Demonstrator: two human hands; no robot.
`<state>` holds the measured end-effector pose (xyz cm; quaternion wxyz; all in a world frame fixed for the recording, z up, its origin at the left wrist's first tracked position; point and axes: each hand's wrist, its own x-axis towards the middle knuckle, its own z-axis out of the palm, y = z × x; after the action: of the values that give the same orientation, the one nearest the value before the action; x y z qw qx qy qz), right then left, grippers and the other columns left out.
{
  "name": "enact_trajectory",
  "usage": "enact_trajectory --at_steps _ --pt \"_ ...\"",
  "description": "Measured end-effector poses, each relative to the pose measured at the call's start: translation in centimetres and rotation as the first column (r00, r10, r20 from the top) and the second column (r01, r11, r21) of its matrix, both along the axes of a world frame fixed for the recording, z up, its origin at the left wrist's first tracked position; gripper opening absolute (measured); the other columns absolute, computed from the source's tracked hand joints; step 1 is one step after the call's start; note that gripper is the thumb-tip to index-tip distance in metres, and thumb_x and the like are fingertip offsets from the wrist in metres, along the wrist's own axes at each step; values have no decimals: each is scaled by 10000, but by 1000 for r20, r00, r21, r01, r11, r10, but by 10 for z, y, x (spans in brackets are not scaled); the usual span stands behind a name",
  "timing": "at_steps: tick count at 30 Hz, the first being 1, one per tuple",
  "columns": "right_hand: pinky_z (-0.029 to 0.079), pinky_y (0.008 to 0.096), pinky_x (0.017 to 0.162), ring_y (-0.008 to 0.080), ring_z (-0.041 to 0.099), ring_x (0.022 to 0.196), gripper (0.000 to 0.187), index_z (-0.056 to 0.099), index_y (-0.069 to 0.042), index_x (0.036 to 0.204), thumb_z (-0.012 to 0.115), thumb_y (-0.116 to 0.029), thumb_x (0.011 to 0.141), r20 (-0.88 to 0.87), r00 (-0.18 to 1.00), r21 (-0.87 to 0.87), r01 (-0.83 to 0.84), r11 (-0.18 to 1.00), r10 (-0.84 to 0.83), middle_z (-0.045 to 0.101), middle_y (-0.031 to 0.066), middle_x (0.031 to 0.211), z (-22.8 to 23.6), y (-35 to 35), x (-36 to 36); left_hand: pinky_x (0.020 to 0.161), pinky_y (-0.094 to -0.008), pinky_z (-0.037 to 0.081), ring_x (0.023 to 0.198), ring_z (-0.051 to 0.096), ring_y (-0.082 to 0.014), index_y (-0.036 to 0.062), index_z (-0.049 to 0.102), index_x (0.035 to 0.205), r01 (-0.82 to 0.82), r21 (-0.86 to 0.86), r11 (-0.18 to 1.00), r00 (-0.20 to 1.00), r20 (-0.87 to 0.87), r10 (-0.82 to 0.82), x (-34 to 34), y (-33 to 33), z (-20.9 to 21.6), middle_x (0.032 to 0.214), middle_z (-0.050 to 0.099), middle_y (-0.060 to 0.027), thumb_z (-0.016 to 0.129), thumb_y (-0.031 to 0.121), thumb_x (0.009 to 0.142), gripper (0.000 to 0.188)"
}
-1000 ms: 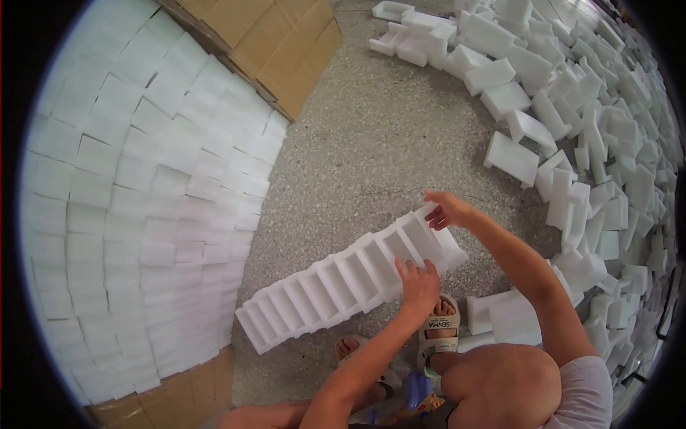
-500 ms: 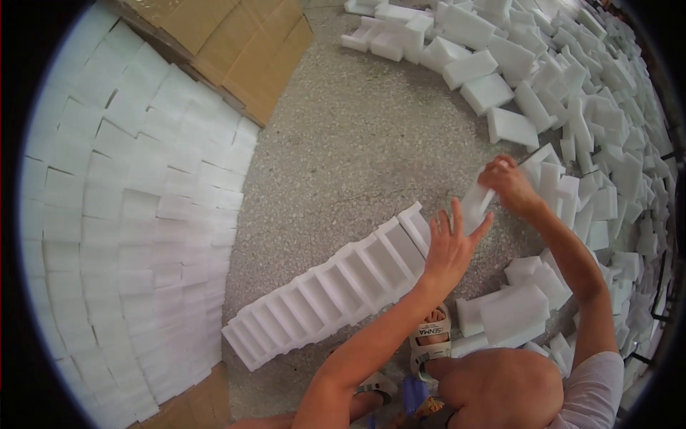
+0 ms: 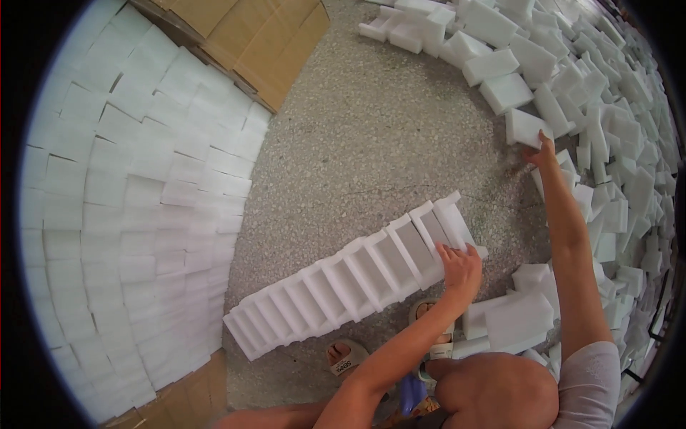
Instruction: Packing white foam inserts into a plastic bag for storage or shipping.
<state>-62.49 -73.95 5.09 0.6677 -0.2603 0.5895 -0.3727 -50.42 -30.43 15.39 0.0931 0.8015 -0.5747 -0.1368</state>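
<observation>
A long row of white foam pieces (image 3: 343, 286) lies slantwise on the floor, set side by side with open recesses facing up. At its right end, my left hand (image 3: 463, 273) grips the near part of the last white foam piece (image 3: 453, 220), fingers bent over it. My right hand (image 3: 544, 149) reaches far right to a loose white foam block (image 3: 525, 129) at the edge of a pile. Thumb and fingers are apart around that block's near corner, and a firm hold is not visible.
A large heap of loose foam blocks (image 3: 572, 79) spreads along the right. More blocks (image 3: 518, 318) lie beside my right knee. On the left stands a tall wall of stacked white foam (image 3: 143, 214), with cardboard (image 3: 250, 43) beyond it. My sandalled feet are near the row.
The foam piece my right hand held now sits at the row's right end. My left hand has come down onto it, while my right hand has moved away to the loose block.
</observation>
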Motion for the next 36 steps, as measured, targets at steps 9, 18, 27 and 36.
enact_trajectory --at_steps 9,18,27,36 --pt "465 454 619 354 560 750 232 515 -120 931 479 19 748 -958 284 -285 -933 220 -35 468 126 968 83 234 39 1034 -604 110 1044 496 -474 -50 522 1139 5 68 998 991 132 -14 14 11 -17 874 627 -264 491 154 784 411" --pt "400 415 906 360 512 1057 239 586 -119 991 597 -55 761 -806 278 -367 -927 -73 523 505 170 1181 134 281 58 1027 -606 129 993 520 -439 -47 482 1177 53 55 997 984 169 -62 24 15 -7 836 626 -250 485 154 784 441" --pt "484 420 779 384 593 899 377 491 45 1016 626 -194 757 -919 -394 198 -514 834 -25 603 225 946 -2 89 -44 992 -590 218 944 514 -361 12 474 1223 100 -88 991 959 274 -72 -20 -33 -4 915 582 -228 501 197 803 459" --pt "427 271 527 162 542 609 349 492 -18 1107 615 -165 816 -426 859 -684 -512 519 285 548 81 731 117 160 30 956 -528 296 778 582 -250 -47 541 1115 167 -100 981 966 216 -142 9 -25 -32 755 627 -108 519 127 761 395"
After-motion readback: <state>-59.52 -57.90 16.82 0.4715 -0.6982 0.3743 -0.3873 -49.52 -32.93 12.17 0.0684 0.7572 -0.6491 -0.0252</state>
